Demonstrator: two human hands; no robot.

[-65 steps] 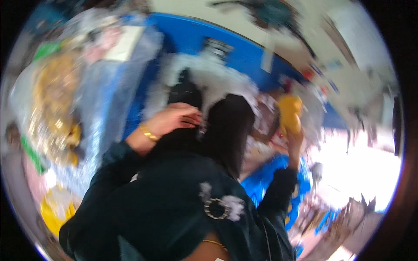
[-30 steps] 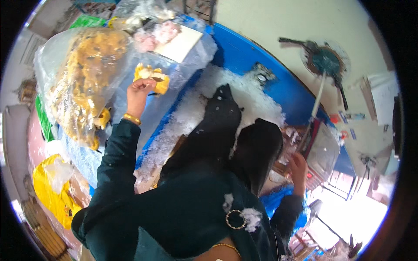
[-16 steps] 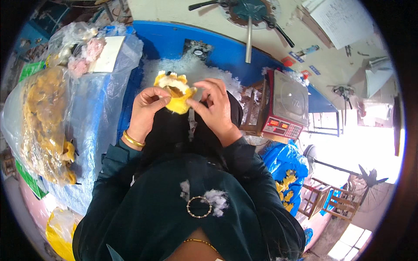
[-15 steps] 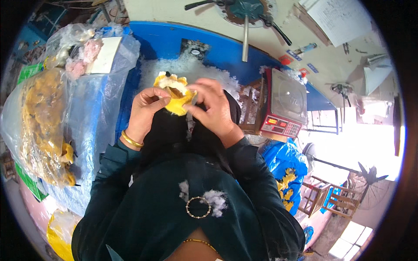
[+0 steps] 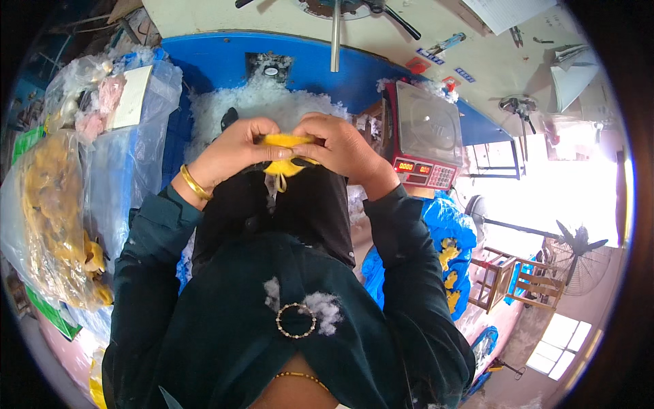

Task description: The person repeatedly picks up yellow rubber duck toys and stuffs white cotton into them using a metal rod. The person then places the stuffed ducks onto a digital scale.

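Observation:
Between my two hands is a small yellow plush toy piece (image 5: 281, 165) with dark parts and a light loop hanging from its lower side. My left hand (image 5: 242, 146) pinches its left end, thumb on top. My right hand (image 5: 340, 144) grips its right end the same way, the thumbs pointing at each other. The piece is above my lap, in front of a heap of white stuffing fluff (image 5: 272, 99). Much of it is covered by my fingers.
On the left, a clear plastic bag (image 5: 51, 225) holds several yellow-brown plush pieces. A red digital scale (image 5: 426, 136) stands to the right. Below it, a blue bag (image 5: 456, 235) contains yellow pieces. A blue machine panel (image 5: 211, 58) with metal handles lies ahead.
The yellow plush piece has been turned, so its opening with white stuffing no longer shows and a loop hangs down. My right hand has closed on it. The view has shifted to the right.

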